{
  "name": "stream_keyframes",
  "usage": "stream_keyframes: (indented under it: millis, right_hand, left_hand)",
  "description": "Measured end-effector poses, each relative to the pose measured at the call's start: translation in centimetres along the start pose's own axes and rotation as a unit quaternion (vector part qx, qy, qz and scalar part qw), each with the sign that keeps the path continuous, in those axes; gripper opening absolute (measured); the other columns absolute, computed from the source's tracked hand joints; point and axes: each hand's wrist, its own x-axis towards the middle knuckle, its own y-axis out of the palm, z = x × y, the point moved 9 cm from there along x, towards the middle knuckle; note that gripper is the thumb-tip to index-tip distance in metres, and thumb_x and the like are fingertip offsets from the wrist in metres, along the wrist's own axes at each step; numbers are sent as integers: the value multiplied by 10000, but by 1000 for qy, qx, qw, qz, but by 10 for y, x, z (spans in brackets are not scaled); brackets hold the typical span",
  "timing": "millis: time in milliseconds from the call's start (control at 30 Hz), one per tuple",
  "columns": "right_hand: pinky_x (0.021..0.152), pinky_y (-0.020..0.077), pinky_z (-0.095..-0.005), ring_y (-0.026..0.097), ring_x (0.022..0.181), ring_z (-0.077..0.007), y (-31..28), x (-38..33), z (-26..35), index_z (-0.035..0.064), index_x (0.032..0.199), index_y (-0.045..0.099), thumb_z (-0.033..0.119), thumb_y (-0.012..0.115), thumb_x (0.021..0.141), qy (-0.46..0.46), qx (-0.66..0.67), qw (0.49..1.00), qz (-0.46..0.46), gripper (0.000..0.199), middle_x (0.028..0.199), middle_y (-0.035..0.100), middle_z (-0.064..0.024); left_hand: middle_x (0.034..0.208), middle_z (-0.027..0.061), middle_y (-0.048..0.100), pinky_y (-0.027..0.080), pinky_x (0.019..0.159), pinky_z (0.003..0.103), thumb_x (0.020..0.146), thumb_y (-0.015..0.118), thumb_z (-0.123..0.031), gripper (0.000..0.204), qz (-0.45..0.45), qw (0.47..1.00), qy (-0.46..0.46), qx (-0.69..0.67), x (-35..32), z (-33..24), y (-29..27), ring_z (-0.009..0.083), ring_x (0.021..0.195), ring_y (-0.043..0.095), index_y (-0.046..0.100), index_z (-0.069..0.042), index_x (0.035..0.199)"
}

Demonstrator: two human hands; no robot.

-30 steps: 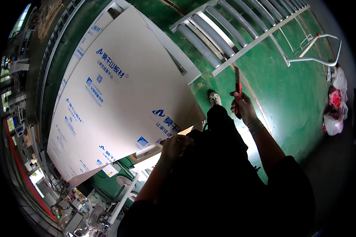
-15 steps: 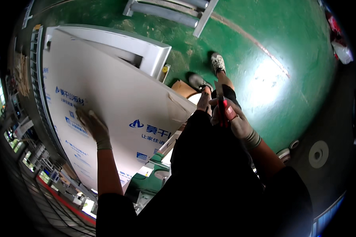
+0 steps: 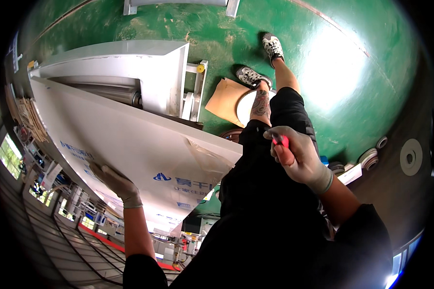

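A large white panel (image 3: 130,137) with blue print stretches away to my left, seen at a slant. My left hand (image 3: 115,183), in a pale glove, lies on the panel with its fingers stretched out. A loose piece of clear film (image 3: 205,155) is wrinkled near the panel's right corner. My right hand (image 3: 299,156), also gloved but with the thumb bare, is closed around a red-and-black-handled knife (image 3: 280,140) to the right of the panel and apart from it. The knife points away from me and its blade is barely visible from this angle.
Beyond the panel stands a white machine housing (image 3: 161,72) with a metal roller (image 3: 101,90). A brown cardboard piece (image 3: 223,98) and a round white disc (image 3: 248,107) lie by my feet on the green floor (image 3: 217,48). Several rolls (image 3: 369,159) are at the right.
My right hand has moved a little right and turned the knife, so the blade seen before is foreshortened. My left hand stays on the panel. The view has shifted, showing more of the machine's roller.
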Motion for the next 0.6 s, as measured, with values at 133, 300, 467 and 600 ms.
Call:
stream_keyframes:
  millis: [133,300,467,600]
  right_hand:
    - [724,523,-376,641,781,-307,8,4,26,-50,1309,568,397,568,1033,-114,-67,991,10,525,935,649,-166]
    - [748,530,-436,654,821,-367,9,10,35,-55,1329,573,617,481,1001,-114,-77,990,37,754,946,668,-181]
    - [710,511,-430,629,770,-347,11,6,30,-72,1320,588,591,482,1014,-127,-92,987,20,738,896,649,-176]
    - [658,486,-413,589,698,-321,13,6,28,-99,1317,586,549,497,1027,-152,-82,985,13,715,836,610,-170]
  left_hand:
    - [1627,321,219,186,1274,514,1123,200,-447,709,-2,1000,14,16,-1,7,1,447,1527,223,232,108,1564]
    - [1605,371,222,217,1260,552,1120,216,-462,743,2,998,51,47,-3,6,2,491,1513,235,199,150,1541]
    - [1600,371,235,215,1260,555,1123,208,-453,732,-2,999,33,43,-1,13,1,493,1507,246,213,153,1534]
    - [1590,372,252,219,1258,558,1124,198,-451,727,-4,1000,2,25,0,14,0,496,1498,259,224,152,1529]
